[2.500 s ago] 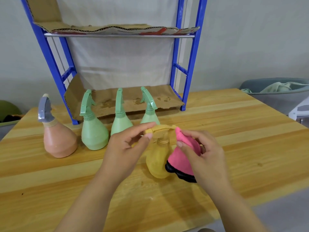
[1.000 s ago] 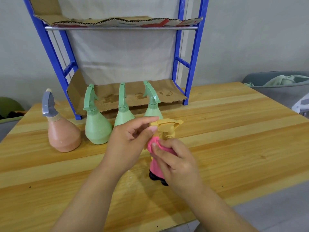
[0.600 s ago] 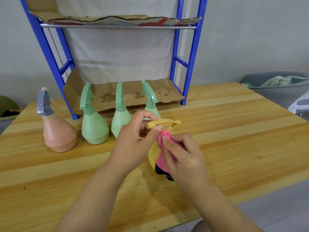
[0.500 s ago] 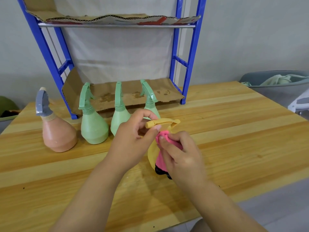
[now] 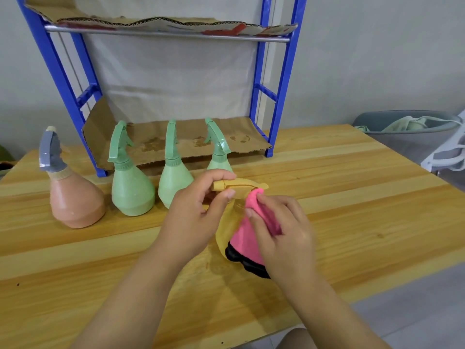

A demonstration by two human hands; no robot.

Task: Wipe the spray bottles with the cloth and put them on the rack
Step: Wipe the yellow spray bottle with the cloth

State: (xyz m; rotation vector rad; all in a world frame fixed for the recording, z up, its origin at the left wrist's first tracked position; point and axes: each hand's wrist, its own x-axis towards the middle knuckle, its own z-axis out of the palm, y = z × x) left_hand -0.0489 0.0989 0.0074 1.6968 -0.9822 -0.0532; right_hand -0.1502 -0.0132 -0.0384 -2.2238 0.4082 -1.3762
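Note:
A yellow spray bottle [image 5: 225, 229] stands on the wooden table [image 5: 352, 197] in front of me. My left hand [image 5: 193, 212] pinches its yellow trigger head between thumb and fingers. My right hand [image 5: 284, 233] holds a pink cloth with a black edge [image 5: 242, 238] against the bottle's neck and right side. Three green spray bottles [image 5: 130, 187] stand in a row behind; the third is partly hidden by my left hand. A peach bottle with a grey head [image 5: 73, 197] stands at the left. The blue rack [image 5: 281, 96] is at the back, its shelves lined with cardboard.
A grey basket [image 5: 407, 132] with pale green fabric sits off the table's right side. The rack's lower cardboard shelf [image 5: 196, 139] holds no bottles. The table's front edge runs just below my forearms.
My right hand slid the pink cloth from beside the spray head down and round the bottle's neck and body. My left hand kept its pinch on the trigger head.

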